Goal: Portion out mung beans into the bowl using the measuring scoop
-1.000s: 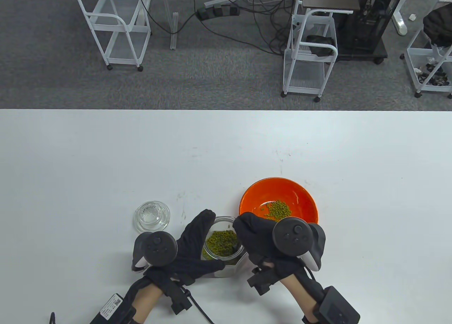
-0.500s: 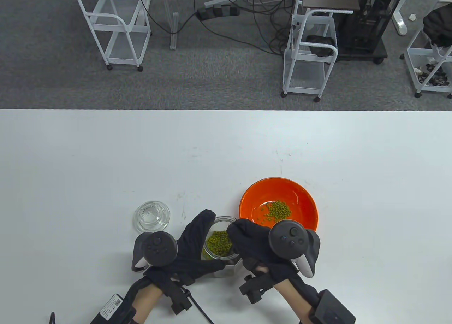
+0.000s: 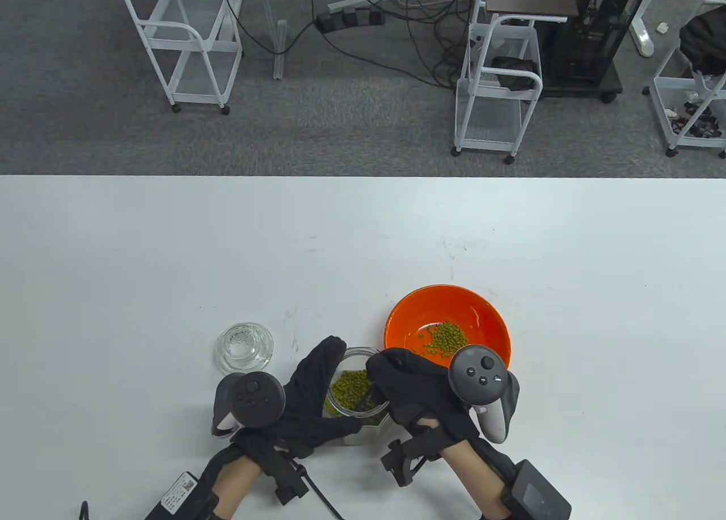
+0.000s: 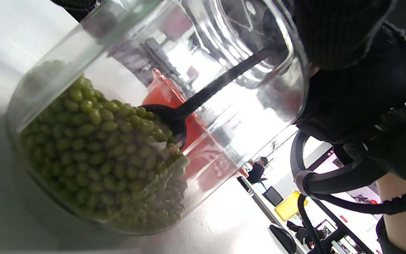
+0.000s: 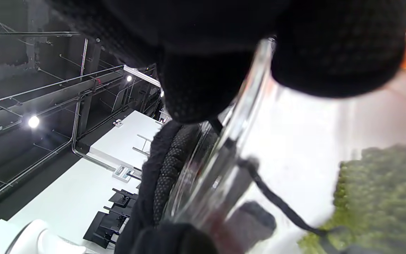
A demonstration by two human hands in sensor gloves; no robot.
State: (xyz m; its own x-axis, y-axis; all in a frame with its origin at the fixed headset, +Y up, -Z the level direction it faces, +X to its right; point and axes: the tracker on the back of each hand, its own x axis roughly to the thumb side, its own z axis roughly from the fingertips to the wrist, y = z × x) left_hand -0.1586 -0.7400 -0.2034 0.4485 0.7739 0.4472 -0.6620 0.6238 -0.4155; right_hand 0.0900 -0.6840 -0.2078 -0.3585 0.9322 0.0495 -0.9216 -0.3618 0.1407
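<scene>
The white table is the biggest thing here, nothing tricky about it. Next down, the orange bowl is parked just right of the jar, with a small heap of mung beans already in it.

The glass jar is held tilted by the left hand, fingers and thumb wrapped around its wall. Glass is probably smooth and breakable, and with beans inside it's likely got some weight, so a wrap round the body is judged the safe hold. Its glass lid is set aside to the left.

The right hand is curled over the jar mouth, pinching the handle of the black measuring scoop. It looks thin, light and stiff, best taken at the handle end.

The mung beans are loose and roll easily; the scoop's cup is dug into them.
</scene>
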